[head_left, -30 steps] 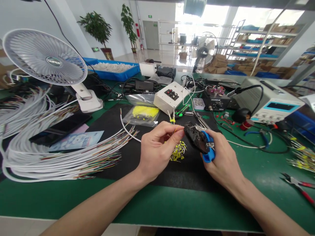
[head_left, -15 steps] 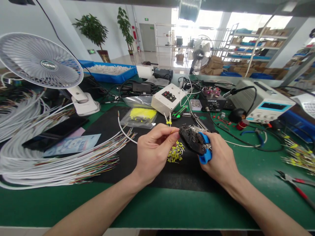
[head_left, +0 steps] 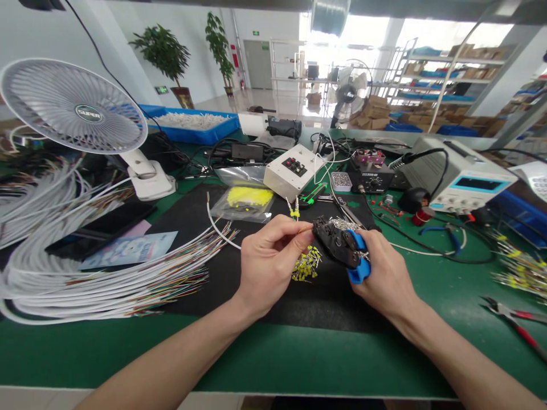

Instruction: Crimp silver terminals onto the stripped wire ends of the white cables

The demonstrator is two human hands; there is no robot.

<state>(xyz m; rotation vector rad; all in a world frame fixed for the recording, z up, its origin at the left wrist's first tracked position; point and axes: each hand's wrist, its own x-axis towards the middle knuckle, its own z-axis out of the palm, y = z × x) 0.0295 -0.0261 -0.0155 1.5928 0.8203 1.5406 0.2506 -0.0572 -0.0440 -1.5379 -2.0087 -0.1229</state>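
My left hand (head_left: 271, 259) pinches the thin wires of a white cable (head_left: 223, 232), whose other end curls up behind the wrist. My right hand (head_left: 382, 265) is wrapped round the blue handles of a crimping tool (head_left: 337, 242). The tool's black jaws meet the wire at my left fingertips; what sits inside the jaws is too small to tell. Metal terminals with yellow seals (head_left: 296, 208) stand up just beyond my left hand. Below the tool lies a pile of yellow-sealed terminals (head_left: 305, 266), and bare metal terminals (head_left: 342, 224) show behind it.
White cables (head_left: 128, 290) with stripped coloured ends spread over the left side, near a phone (head_left: 100, 230) and a fan (head_left: 89, 111). A bag of yellow seals (head_left: 248, 197) and a switch box (head_left: 294, 169) lie ahead. Cutters (head_left: 513, 319) and finished wire ends (head_left: 519, 270) are at right.
The whole view has shifted very slightly. Both hands stay at the same place, with the crimping tool's jaws still against the wire.
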